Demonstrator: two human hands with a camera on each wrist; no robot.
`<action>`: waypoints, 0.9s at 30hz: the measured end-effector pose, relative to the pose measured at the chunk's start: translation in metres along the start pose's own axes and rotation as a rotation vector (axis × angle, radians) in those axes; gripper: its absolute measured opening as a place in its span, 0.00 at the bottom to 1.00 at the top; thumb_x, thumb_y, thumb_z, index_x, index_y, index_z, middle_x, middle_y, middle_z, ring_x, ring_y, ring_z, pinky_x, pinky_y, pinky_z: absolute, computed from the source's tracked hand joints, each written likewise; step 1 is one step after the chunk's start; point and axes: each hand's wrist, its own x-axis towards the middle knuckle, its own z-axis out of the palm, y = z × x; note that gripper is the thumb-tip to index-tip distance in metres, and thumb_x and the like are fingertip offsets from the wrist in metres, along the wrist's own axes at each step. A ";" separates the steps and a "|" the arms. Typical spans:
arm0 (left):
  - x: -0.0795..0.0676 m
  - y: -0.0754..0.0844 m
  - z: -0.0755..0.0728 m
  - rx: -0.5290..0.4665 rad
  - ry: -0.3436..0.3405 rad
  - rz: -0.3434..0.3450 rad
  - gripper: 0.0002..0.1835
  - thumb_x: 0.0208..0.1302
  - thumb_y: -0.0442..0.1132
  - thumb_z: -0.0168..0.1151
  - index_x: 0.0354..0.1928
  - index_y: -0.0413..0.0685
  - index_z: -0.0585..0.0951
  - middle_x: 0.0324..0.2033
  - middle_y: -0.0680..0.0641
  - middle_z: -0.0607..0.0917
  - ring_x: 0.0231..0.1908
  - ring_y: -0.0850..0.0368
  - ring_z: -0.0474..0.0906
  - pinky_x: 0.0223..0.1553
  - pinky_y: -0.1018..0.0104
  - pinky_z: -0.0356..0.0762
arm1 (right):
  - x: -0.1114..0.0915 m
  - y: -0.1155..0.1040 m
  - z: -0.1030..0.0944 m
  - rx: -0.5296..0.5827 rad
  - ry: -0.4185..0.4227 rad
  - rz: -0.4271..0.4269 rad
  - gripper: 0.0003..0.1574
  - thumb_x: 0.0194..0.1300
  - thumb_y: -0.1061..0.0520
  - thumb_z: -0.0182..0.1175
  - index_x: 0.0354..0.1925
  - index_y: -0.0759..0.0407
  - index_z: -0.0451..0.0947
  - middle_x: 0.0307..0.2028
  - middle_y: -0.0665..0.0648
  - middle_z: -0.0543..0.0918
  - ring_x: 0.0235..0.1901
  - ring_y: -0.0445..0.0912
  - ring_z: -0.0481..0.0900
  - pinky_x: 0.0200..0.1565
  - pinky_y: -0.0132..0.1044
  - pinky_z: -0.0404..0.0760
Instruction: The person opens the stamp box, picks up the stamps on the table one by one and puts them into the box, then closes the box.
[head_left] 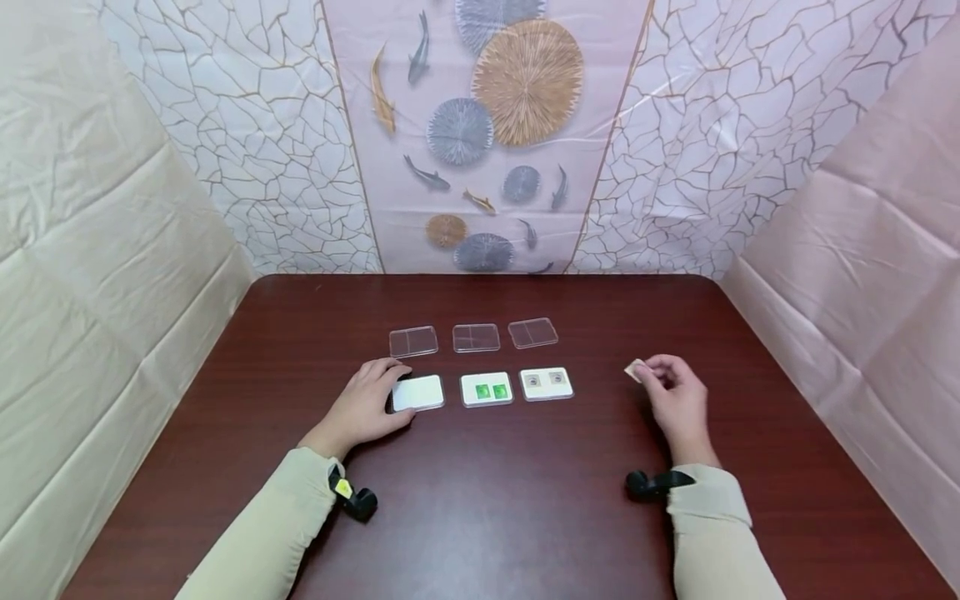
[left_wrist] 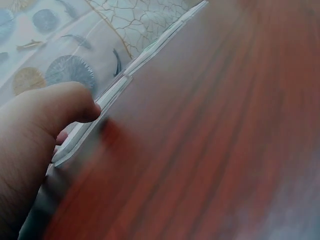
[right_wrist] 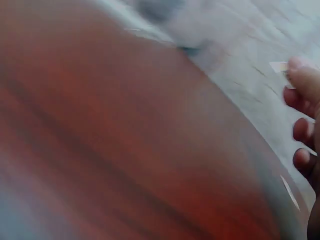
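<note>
My left hand (head_left: 367, 402) holds a shallow clear case with a plain white insert (head_left: 418, 392) by its edges, fingers at the far side and thumb at the near side. In the left wrist view the thumb (left_wrist: 82, 107) presses the case's edge. Off to the right, my right hand (head_left: 678, 400) pinches a small pale stamp-like square (head_left: 634, 369) between thumb and fingertips. Its face is mostly covered by the fingers. Beside the left hand's case lie a white case with two green squares (head_left: 486, 390) and a white case with two greyish squares (head_left: 547, 384).
Behind the white cases lie three clear lids in a row: a left lid (head_left: 413, 342), a middle lid (head_left: 476, 337) and a right lid (head_left: 533, 333). The dark red-brown table (head_left: 480, 492) meets a patterned backdrop (head_left: 480, 242) at its far edge, with draped cloth on both sides.
</note>
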 end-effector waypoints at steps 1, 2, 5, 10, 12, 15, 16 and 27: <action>-0.001 -0.002 0.000 0.001 -0.002 -0.001 0.36 0.55 0.55 0.68 0.64 0.47 0.76 0.61 0.45 0.75 0.63 0.45 0.67 0.65 0.43 0.63 | -0.002 -0.004 0.010 0.002 -0.019 -0.013 0.11 0.61 0.62 0.72 0.39 0.65 0.81 0.24 0.44 0.81 0.24 0.32 0.73 0.28 0.24 0.68; -0.002 -0.003 0.000 0.001 -0.006 -0.003 0.35 0.54 0.55 0.68 0.63 0.47 0.76 0.61 0.45 0.75 0.63 0.44 0.67 0.65 0.43 0.63 | -0.004 -0.008 0.019 0.003 -0.037 -0.021 0.10 0.62 0.61 0.72 0.39 0.64 0.82 0.25 0.47 0.82 0.25 0.32 0.73 0.29 0.24 0.68; -0.004 -0.007 -0.001 -0.006 -0.013 -0.014 0.34 0.54 0.55 0.69 0.60 0.45 0.76 0.61 0.44 0.74 0.64 0.44 0.66 0.65 0.43 0.62 | -0.010 -0.022 0.047 0.043 -0.088 -0.002 0.10 0.62 0.60 0.71 0.40 0.63 0.83 0.27 0.53 0.83 0.25 0.33 0.74 0.29 0.25 0.69; -0.004 -0.008 -0.004 -0.022 -0.005 -0.018 0.29 0.54 0.53 0.68 0.55 0.45 0.77 0.61 0.43 0.73 0.63 0.41 0.65 0.65 0.41 0.62 | -0.018 -0.045 0.090 0.148 -0.135 0.046 0.09 0.63 0.59 0.71 0.40 0.62 0.83 0.27 0.54 0.83 0.25 0.36 0.74 0.29 0.26 0.70; -0.004 -0.007 -0.005 -0.027 0.002 -0.011 0.28 0.54 0.52 0.69 0.54 0.46 0.78 0.60 0.42 0.74 0.62 0.40 0.66 0.64 0.40 0.62 | -0.024 -0.053 0.107 0.174 -0.163 0.038 0.08 0.63 0.60 0.71 0.39 0.62 0.83 0.26 0.54 0.83 0.25 0.37 0.74 0.29 0.27 0.70; -0.004 -0.006 -0.006 -0.031 0.014 -0.003 0.27 0.54 0.51 0.69 0.54 0.46 0.79 0.59 0.42 0.74 0.62 0.40 0.67 0.64 0.40 0.62 | -0.033 -0.067 0.129 0.171 -0.211 -0.005 0.07 0.63 0.59 0.71 0.39 0.61 0.84 0.26 0.55 0.84 0.25 0.39 0.76 0.30 0.28 0.72; -0.004 -0.006 -0.006 -0.031 0.017 -0.001 0.27 0.54 0.51 0.69 0.54 0.46 0.79 0.59 0.42 0.74 0.62 0.40 0.66 0.64 0.40 0.62 | -0.036 -0.072 0.136 0.171 -0.224 -0.025 0.07 0.63 0.59 0.71 0.40 0.60 0.85 0.27 0.55 0.84 0.26 0.40 0.77 0.31 0.28 0.73; -0.001 -0.008 -0.006 -0.055 -0.013 -0.021 0.31 0.54 0.53 0.70 0.58 0.46 0.78 0.60 0.43 0.73 0.63 0.41 0.65 0.64 0.40 0.62 | -0.075 -0.119 0.202 0.062 -0.272 -0.293 0.08 0.64 0.54 0.71 0.41 0.54 0.87 0.30 0.50 0.85 0.31 0.43 0.79 0.34 0.36 0.78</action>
